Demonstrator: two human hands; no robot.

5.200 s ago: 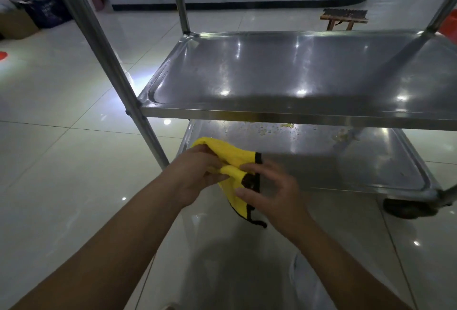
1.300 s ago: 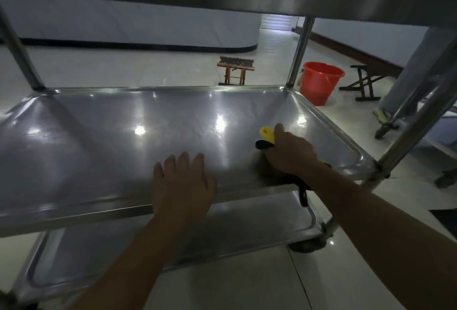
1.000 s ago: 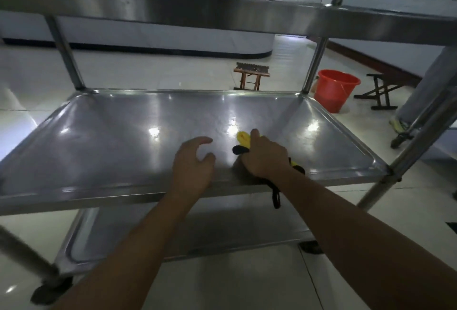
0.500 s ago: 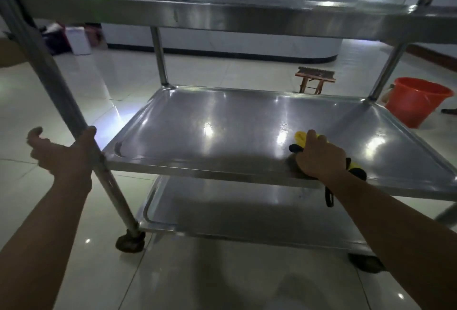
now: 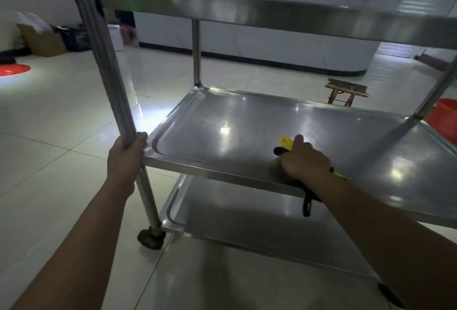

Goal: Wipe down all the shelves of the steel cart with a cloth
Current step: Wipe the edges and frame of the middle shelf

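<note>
cloth (image 5: 285,141) on middle shelf (image 5: 247,121) under right hand (image 5: 305,160), left hand (image 5: 125,158) on front-left post (image 5: 103,57)

Bare middle shelf (image 5: 247,121) under top shelf (image 5: 272,12)
</note>
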